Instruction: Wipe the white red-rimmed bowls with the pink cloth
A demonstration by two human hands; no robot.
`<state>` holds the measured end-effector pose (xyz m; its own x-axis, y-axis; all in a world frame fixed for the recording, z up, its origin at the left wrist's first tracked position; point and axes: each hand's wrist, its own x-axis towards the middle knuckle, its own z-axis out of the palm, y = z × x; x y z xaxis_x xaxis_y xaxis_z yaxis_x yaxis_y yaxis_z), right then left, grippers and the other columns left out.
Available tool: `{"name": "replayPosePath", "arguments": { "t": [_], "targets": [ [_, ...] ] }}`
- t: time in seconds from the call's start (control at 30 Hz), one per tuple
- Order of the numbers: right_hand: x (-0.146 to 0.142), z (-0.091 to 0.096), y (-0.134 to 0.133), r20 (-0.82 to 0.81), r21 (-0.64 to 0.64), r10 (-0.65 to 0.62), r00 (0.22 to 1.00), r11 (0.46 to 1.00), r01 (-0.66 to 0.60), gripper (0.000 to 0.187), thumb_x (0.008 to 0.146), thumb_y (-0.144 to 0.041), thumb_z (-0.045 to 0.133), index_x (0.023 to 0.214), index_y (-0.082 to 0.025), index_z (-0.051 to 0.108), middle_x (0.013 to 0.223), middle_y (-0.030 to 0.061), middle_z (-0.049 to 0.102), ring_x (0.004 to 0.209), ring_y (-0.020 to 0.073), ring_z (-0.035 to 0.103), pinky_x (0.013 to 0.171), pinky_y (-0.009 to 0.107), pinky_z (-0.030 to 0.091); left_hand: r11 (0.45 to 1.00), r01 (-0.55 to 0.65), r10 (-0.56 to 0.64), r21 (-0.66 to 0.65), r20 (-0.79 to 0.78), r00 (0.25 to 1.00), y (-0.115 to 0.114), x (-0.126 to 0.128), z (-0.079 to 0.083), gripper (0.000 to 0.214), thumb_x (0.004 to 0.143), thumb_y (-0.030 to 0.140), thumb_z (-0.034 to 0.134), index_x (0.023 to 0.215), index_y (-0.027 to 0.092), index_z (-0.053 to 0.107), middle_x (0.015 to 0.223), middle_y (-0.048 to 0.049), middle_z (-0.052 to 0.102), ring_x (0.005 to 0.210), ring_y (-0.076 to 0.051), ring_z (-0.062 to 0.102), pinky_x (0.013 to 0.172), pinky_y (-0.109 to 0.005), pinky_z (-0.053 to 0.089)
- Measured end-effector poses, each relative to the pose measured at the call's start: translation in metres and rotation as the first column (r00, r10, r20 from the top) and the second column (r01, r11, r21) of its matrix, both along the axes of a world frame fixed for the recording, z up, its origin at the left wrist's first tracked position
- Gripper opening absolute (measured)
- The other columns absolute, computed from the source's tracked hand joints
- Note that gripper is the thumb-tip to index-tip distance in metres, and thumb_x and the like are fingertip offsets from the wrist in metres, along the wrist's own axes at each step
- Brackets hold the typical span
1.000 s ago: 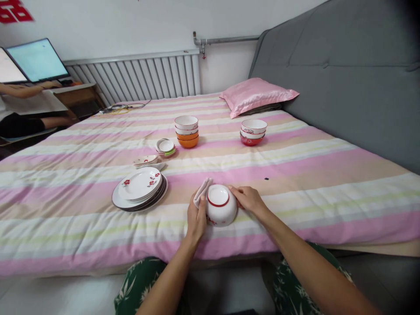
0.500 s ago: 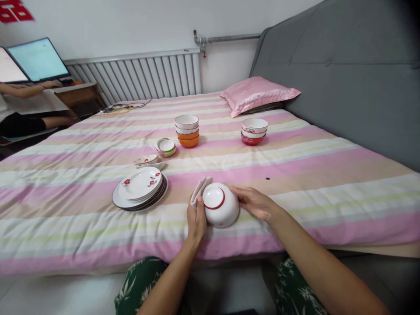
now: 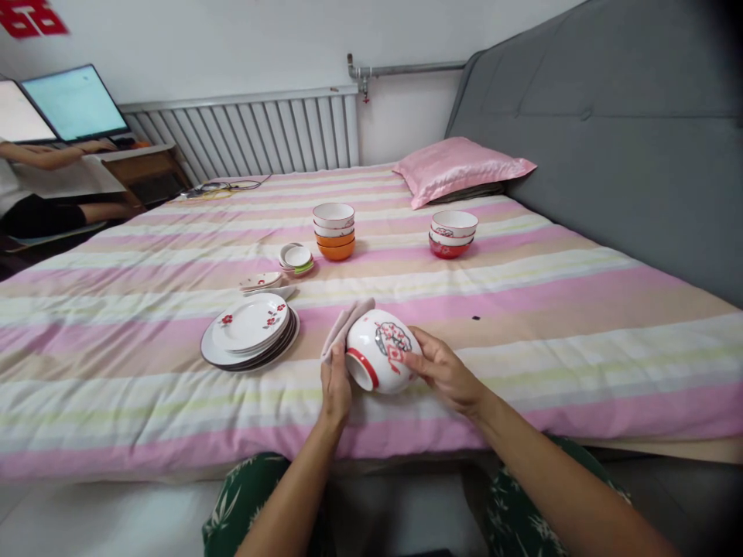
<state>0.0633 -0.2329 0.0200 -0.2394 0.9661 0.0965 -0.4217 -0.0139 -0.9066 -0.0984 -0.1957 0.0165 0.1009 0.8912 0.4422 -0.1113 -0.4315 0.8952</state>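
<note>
Support bowl [image 3: 386, 348] just inside near edge of bed [image 3: 580, 371], fingers of right hand [image 3: 444, 371] clamped at rim side, and press cloth [image 3: 342, 329] flat using left hand [image 3: 337, 391], apparently closed on it though partly hidden. Rotate slowly, never loosening both grips together. Compare with earlier frame: bowl rolled from foot-up to foot facing left and toward near edge, painted wall now exposed.

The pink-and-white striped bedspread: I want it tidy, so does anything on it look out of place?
Yes: a small dark scrap lies alone on the bedspread, beyond the right hand holding the white, red-footed bowl. It looks odd against the pale stripes and is too small to identify.
</note>
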Motion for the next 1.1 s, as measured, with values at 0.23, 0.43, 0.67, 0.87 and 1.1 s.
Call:
{"name": "replayPosePath", "arguments": {
  "t": [0.23, 0.43, 0.67, 0.87, 1.1],
  "targets": [
    [-0.009, -0.013, -0.003, 0.423, 0.238, -0.031, 0.905, 0.968, -0.078, 0.031, 0.086, -0.032, 0.058, 0.115, -0.021, 0.056, 0.110, 0.0051, 0.062, 0.101, 0.0194, 0.057, 0.087, 0.031, 0.046, 0.997, 0.038, -0.034, -0.073, 0.049, 0.998, 0.008, 0.001, -0.012, 0.045, 0.094, 0.042, 0.033, 0.128, 0.021, 0.054, 0.138, -0.0075, 0.051, 0.130, -0.025, 0.044, 0.113, -0.042, 0.028],
    [-0.014, -0.010, -0.004, 0.465, 0.265, -0.113, 0.878, 0.964, -0.016, 0.034, 0.087, -0.036, 0.055, 0.118, -0.021, 0.056, 0.108, 0.0057, 0.064, 0.097, 0.0206, 0.060, 0.086, 0.031, 0.046, 0.993, -0.110, 0.114, 0.038, -0.110, 0.987, 0.003, -0.003, -0.029, 0.050, 0.092, 0.045, 0.039, 0.136, 0.022, 0.044, 0.141, -0.0099, 0.047, 0.131, -0.027, 0.041, 0.111, -0.044, 0.030],
    [-0.015, -0.013, -0.002, 0.448, 0.328, -0.200, 0.872, 0.943, 0.048, 0.048, 0.088, -0.035, 0.053, 0.133, -0.024, 0.047, 0.120, 0.0067, 0.060, 0.108, 0.0237, 0.056, 0.095, 0.035, 0.042, 0.841, -0.080, 0.345, 0.535, -0.418, 0.840, -0.006, -0.006, -0.036, 0.055, 0.092, 0.044, 0.039, 0.143, 0.023, 0.032, 0.150, -0.0116, 0.032, 0.138, -0.031, 0.027, 0.112, -0.051, 0.023],
    [-0.012, -0.018, 0.000, 0.412, 0.279, -0.144, 0.900, 0.960, 0.026, 0.037, 0.081, -0.030, 0.055, 0.116, -0.022, 0.062, 0.106, 0.0059, 0.068, 0.097, 0.0263, 0.061, 0.089, 0.039, 0.047, 0.692, 0.114, 0.422, 0.713, -0.528, 0.737, -0.022, 0.002, -0.038, 0.056, 0.092, 0.049, 0.037, 0.139, 0.020, 0.042, 0.145, -0.0117, 0.041, 0.140, -0.030, 0.026, 0.115, -0.046, 0.016],
    [-0.006, -0.025, -0.001, 0.465, 0.169, -0.130, 0.876, 0.984, 0.056, 0.022, 0.068, -0.021, 0.060, 0.087, -0.020, 0.071, 0.082, 0.0054, 0.071, 0.080, 0.0258, 0.062, 0.070, 0.038, 0.052, 0.620, 0.245, 0.444, 0.745, -0.591, 0.673, -0.022, 0.001, -0.032, 0.056, 0.089, 0.044, 0.048, 0.139, 0.020, 0.042, 0.136, -0.0099, 0.053, 0.135, -0.028, 0.036, 0.116, -0.041, 0.017]
  ]
}}
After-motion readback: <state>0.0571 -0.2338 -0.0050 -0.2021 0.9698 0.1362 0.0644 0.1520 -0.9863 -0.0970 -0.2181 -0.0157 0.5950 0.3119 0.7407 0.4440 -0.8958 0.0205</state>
